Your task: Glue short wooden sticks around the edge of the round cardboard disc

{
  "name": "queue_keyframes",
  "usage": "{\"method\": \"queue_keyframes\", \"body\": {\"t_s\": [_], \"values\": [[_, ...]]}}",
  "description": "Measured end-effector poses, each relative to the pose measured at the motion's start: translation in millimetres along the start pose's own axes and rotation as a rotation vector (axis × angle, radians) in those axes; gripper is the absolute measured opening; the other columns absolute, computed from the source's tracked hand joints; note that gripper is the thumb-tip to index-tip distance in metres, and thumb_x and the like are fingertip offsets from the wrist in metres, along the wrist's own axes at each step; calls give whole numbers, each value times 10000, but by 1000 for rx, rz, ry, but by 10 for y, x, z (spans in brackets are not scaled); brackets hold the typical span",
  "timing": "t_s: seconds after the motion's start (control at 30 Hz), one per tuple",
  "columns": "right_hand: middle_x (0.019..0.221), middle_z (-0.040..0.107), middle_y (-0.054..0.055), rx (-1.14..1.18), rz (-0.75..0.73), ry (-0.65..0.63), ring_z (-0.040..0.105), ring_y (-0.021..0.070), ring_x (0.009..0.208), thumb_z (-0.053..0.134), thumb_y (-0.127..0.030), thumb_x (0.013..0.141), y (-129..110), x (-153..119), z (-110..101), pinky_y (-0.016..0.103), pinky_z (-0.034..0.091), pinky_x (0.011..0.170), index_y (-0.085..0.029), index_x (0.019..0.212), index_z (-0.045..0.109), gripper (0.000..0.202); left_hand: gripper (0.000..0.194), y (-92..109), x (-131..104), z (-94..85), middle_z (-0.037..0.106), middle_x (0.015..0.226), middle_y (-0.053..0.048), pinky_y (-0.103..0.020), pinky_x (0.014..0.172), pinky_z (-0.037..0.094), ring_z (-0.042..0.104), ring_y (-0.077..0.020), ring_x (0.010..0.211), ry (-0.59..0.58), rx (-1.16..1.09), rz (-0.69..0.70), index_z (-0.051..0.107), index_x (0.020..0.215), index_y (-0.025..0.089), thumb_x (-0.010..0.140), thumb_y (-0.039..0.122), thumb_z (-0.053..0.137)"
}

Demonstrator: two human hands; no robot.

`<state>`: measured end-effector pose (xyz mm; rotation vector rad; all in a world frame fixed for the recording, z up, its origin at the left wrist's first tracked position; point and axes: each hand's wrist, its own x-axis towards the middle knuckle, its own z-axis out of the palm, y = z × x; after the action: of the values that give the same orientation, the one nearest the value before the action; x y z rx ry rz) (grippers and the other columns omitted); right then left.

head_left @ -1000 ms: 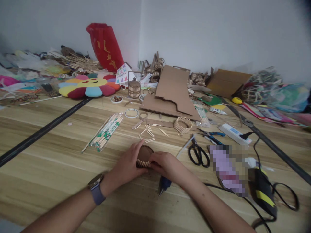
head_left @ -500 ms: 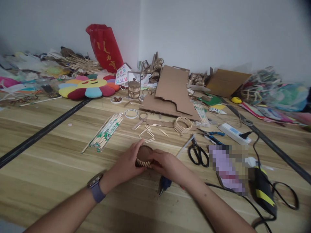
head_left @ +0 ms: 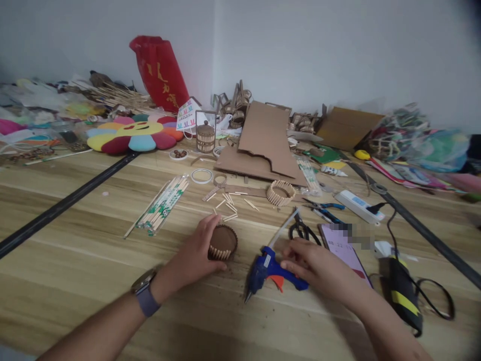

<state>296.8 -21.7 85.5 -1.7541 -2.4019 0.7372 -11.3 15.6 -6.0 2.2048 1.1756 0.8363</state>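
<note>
A small round cardboard piece edged with short sticks (head_left: pixel 224 240) lies on the wooden table. My left hand (head_left: pixel 197 248) is curved around its left side, fingers and thumb touching it. To the right, my right hand (head_left: pixel 306 258) hovers over the handle of a blue glue gun (head_left: pixel 265 268); its fingers are curled but apart, holding nothing. The gun's nozzle points toward me. Beyond the round piece lie loose short sticks (head_left: pixel 230 203) and a ring of sticks (head_left: pixel 280 193).
Black scissors (head_left: pixel 299 228), blue-handled pliers (head_left: pixel 330 206), a phone (head_left: pixel 347 253) and a white power strip (head_left: pixel 358 206) are at the right. Bagged sticks (head_left: pixel 163 205) lie left. Cardboard sheets (head_left: pixel 263 140) and a small lidded basket (head_left: pixel 206 138) stand farther back.
My right hand has let go of the round piece and moved right, over the glue gun's handle. My left hand stays at the round piece.
</note>
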Motion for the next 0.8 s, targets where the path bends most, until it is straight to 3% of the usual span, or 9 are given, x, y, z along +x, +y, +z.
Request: {"method": "queue_keyframes", "body": {"t_s": [0.07, 0.2, 0.47, 0.63, 0.8], "values": [[907, 685, 56, 23, 29, -53, 634, 219, 797, 640, -251, 878, 70, -45, 49, 298, 451, 689, -221, 899, 611, 46, 1218, 3, -4, 22, 318, 1633, -160, -657, 1212, 311, 307, -404, 1518, 5, 12, -2, 158, 1585, 311, 638, 156, 909], [998, 696, 60, 91, -20, -105, 651, 230, 882, 671, -184, 817, 99, -36, 162, 304, 476, 762, -220, 929, 610, 133, 1193, 8, -7, 43, 331, 1623, -159, -638, 1219, 309, 318, -385, 1517, 19, 19, -10, 142, 1584, 317, 669, 150, 888], [1042, 711, 80, 168, -97, -109, 666, 239, 928, 602, -198, 883, 104, -88, 132, 316, 501, 824, -222, 1013, 653, 142, 1185, 6, -16, 68, 354, 1613, -157, -612, 1224, 318, 326, -365, 1517, 32, 23, -23, 146, 1577, 307, 669, 107, 880], [1088, 706, 99, 178, -65, -76, 649, 258, 1001, 576, -204, 873, 99, -148, 90, 356, 503, 885, -225, 1033, 637, 172, 1165, 11, -13, 73, 385, 1604, -147, -614, 1223, 321, 345, -364, 1510, 20, 15, -49, 162, 1579, 311, 680, 108, 876], [985, 683, 54, 261, -55, -42, 639, 211, 866, 592, -273, 869, 100, -174, 114, 306, 521, 781, -231, 1000, 596, 138, 1123, 10, 2, 43, 387, 1607, -155, -609, 1218, 337, 369, -376, 1495, 10, -12, -43, 205, 1579, 294, 692, 147, 877]]}}
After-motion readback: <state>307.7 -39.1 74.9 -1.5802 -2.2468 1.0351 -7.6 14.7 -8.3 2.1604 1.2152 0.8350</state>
